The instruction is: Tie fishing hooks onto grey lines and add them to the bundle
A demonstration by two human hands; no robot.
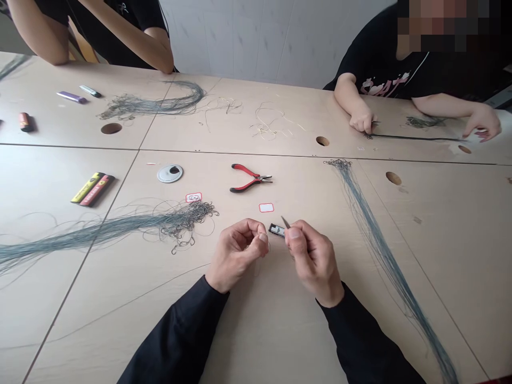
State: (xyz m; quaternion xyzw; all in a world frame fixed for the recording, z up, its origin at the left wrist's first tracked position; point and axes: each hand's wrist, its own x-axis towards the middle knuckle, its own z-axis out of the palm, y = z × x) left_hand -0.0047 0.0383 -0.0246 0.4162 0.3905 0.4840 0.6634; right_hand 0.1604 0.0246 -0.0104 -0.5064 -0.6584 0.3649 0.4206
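My left hand (242, 253) is closed in a pinch, with a thin fishing line (160, 287) trailing from it across the table to the left edge. A faint bit of line shows at its fingertips; a hook there, if any, is too small to make out. Close beside it, my right hand (316, 261) grips a small pointed metal tool (285, 222), its tip sticking out past the thumb and the rest hidden. Just behind the tool, a small black-and-white object (276, 230) is partly covered by the right hand. Red-handled pliers (250, 178) lie farther off, jaws apart.
Bundles of hooked fishing line lie left (140, 229), right (384, 256) and at the back (160, 104). Nearby are a red-edged label (266, 207), a round metal disc (162, 174) and two flat packs (94, 189). Two people sit opposite; one person's hand (362, 118) holds a dark strand.
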